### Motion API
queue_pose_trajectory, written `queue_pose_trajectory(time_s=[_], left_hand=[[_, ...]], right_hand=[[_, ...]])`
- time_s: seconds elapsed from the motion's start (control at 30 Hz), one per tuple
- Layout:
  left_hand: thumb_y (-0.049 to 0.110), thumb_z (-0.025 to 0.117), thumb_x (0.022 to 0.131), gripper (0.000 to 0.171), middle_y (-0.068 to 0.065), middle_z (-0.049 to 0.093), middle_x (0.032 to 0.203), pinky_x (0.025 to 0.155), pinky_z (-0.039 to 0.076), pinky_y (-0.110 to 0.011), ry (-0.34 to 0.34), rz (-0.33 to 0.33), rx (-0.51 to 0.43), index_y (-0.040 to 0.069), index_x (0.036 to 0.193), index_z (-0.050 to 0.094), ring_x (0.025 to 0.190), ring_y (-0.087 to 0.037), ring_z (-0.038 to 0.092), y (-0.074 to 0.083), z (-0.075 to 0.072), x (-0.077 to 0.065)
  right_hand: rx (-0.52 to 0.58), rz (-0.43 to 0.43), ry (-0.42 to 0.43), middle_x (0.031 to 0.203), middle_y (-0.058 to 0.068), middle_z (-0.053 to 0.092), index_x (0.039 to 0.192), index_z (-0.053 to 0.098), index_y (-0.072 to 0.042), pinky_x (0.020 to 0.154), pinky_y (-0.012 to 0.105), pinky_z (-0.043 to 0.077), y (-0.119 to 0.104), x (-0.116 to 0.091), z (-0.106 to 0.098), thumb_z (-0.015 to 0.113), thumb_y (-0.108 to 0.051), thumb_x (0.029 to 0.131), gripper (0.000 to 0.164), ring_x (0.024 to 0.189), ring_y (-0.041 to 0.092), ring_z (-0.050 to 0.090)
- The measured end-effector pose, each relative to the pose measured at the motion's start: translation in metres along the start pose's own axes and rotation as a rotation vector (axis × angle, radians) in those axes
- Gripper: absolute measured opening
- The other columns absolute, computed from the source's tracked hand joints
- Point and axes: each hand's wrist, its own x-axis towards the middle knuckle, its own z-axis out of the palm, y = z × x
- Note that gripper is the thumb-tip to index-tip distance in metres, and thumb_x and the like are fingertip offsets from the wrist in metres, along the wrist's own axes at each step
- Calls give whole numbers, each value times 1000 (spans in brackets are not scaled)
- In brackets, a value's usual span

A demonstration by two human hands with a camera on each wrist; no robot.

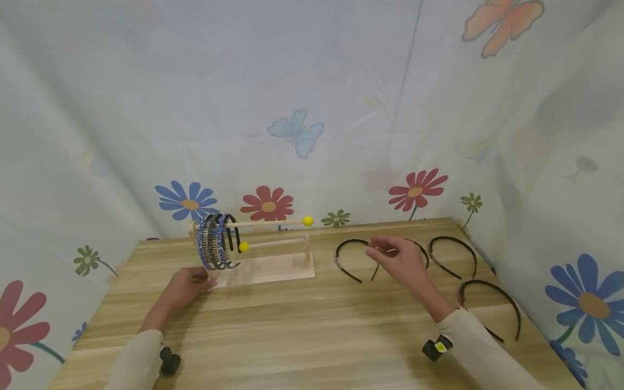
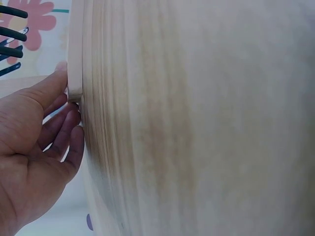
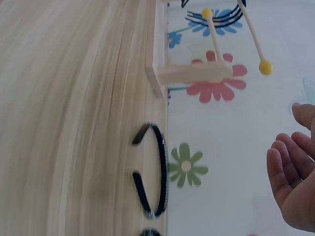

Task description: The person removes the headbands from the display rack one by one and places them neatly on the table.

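Note:
A wooden headband stand (image 1: 278, 271) with yellow-tipped rods is on the left half of the table. Several headbands (image 1: 212, 244), some blue and glittery, hang together at its left end. My left hand (image 1: 187, 284) pinches the front left corner of the stand's base; in the left wrist view the thumb (image 2: 51, 83) lies against the base end (image 2: 75, 83). My right hand (image 1: 402, 260) is in the air over the loose headbands, its fingers loosely bent around nothing. Below it lies a black headband (image 1: 336, 261) with a shiny band, seen also in the right wrist view.
To the right, more black headbands lie on the wooden table (image 1: 317, 341), one at the back right (image 1: 453, 238) and one nearer the right edge (image 1: 507, 292). A flower-printed curtain (image 1: 341, 162) rises right behind the table and along both sides.

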Motion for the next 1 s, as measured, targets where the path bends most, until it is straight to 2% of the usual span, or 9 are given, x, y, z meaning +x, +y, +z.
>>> queue_pose_trajectory(time_s=[0.43, 0.73, 1.0], left_hand=[[34, 73, 96, 33, -20, 73, 114, 92, 56, -55, 12, 21, 6, 3, 108, 74, 111, -41, 68, -4, 0, 1], [32, 73, 96, 30, -19, 74, 113, 92, 56, -55, 15, 28, 16, 4, 106, 74, 110, -41, 69, -3, 0, 2], [31, 73, 97, 31, -21, 73, 115, 92, 56, -56, 9, 17, 12, 3, 108, 74, 111, -42, 68, -2, 0, 2]], right_hand=[[184, -132, -76, 102, 1, 78, 117, 77, -13, 76, 28, 61, -38, 16, 67, 80, -28, 91, 30, 87, 13, 72], [247, -121, -154, 108, -4, 77, 123, 75, -19, 78, 27, 61, -65, 27, 100, 77, -36, 93, 34, 93, 9, 72], [305, -147, -210, 114, -3, 76, 124, 74, -18, 80, 25, 60, -93, 37, 132, 78, -32, 93, 35, 93, 9, 71]])
